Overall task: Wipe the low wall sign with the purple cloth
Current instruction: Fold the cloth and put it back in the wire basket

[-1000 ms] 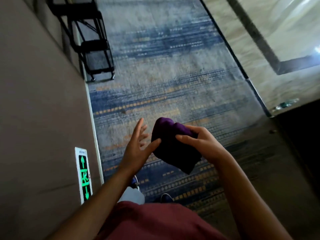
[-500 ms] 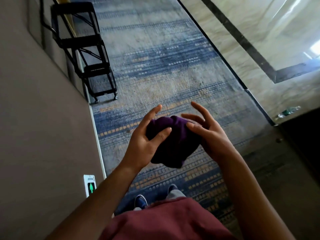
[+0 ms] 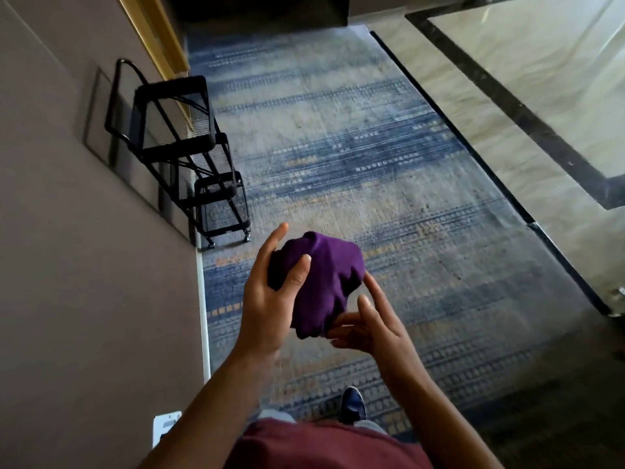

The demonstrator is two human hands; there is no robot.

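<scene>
Above carpet (image 3: 338, 157), at frame centre: cloth (image 3: 321, 279), purple, bunched into ball. Left hand (image 3: 270, 299) cupped cloth's left side, thumb pressed over top, fingers behind. Right hand (image 3: 368, 323) at cloth's lower right, fingers half spread, tips pinching hanging edge. Sign (image 3: 165, 431) low on wall (image 3: 84, 282), well below-left of cloth, only top corner showed, behind left forearm. Black mesh cart (image 3: 189, 157) up-left of cloth, against wall. Shoe (image 3: 351, 404) below cloth.

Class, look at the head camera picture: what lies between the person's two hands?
In the head view, the bunched purple cloth lies between the left hand and the right hand; both hands touch it.
</scene>
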